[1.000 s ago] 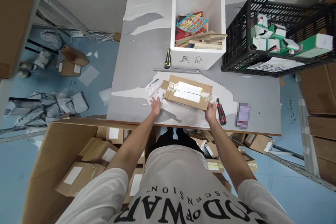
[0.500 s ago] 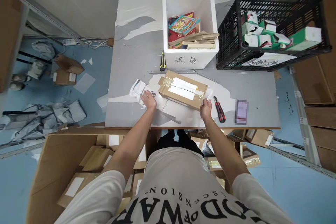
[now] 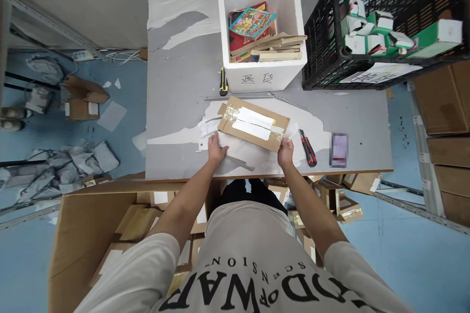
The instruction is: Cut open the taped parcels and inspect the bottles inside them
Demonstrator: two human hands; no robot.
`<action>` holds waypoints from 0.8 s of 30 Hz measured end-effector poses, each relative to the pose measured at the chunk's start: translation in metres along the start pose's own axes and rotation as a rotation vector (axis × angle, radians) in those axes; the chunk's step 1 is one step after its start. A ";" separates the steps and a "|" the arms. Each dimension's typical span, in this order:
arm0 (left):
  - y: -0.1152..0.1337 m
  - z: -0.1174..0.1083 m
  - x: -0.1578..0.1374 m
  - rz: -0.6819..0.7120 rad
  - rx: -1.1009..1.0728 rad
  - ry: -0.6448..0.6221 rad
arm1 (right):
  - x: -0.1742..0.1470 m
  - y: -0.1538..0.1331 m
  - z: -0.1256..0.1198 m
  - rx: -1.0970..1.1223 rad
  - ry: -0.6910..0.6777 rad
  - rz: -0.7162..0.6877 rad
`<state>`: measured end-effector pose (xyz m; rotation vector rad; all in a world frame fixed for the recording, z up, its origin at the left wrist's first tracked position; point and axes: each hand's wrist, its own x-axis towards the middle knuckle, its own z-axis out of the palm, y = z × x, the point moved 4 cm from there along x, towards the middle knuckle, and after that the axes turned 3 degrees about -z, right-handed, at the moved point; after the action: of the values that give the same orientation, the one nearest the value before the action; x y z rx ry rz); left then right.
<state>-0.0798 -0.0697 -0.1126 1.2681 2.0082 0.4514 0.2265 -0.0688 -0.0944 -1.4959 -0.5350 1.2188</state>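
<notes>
A brown cardboard box (image 3: 235, 133), sealed with clear tape and bearing a white label (image 3: 255, 123), lies slantwise on the table in front of me. My right hand (image 3: 285, 151) is closed on its near right corner, beside a whitish translucent strip (image 3: 293, 130). By the box's left end is my left hand (image 3: 217, 149), thumb spread from the fingers, nothing gripped in it; whether the fingertips touch the box is unclear. Crumpled white packaging (image 3: 208, 126) lies just past that hand, partly behind the box. A red-and-black utility knife (image 3: 307, 148) rests to the right.
A white foam box (image 3: 262, 78) with books stands at the back, a yellow-and-black cutter (image 3: 223, 82) beside its left wall. Right of it is a black crate (image 3: 323, 54) of green-and-white cartons. A blurred purple rectangular item (image 3: 339, 150) lies at right. Cardboard boxes (image 3: 135, 225) fill a large carton below.
My left hand has let go of the crumpled white packaging and moved right, to the box's left end. The packaging now lies closer to the box. My right hand stays at the right corner.
</notes>
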 end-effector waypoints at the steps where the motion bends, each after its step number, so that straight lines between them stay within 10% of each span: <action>1: 0.001 -0.001 0.004 -0.031 0.003 -0.004 | 0.000 -0.001 0.000 -0.007 -0.004 -0.005; 6: 0.008 -0.006 0.014 -0.081 0.158 -0.033 | 0.000 -0.003 -0.001 0.017 0.010 0.017; 11: 0.014 -0.033 0.021 -0.041 0.319 0.200 | 0.004 -0.003 -0.003 0.007 -0.013 0.023; 17: 0.006 -0.035 0.057 0.001 0.224 -0.029 | 0.009 0.001 -0.005 -0.015 -0.013 0.034; 24: -0.019 -0.074 0.071 -0.182 -0.111 0.319 | 0.003 -0.005 -0.005 0.011 -0.018 0.039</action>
<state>-0.1638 -0.0100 -0.1001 0.9826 2.3026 0.7019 0.2333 -0.0663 -0.0914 -1.4932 -0.5119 1.2647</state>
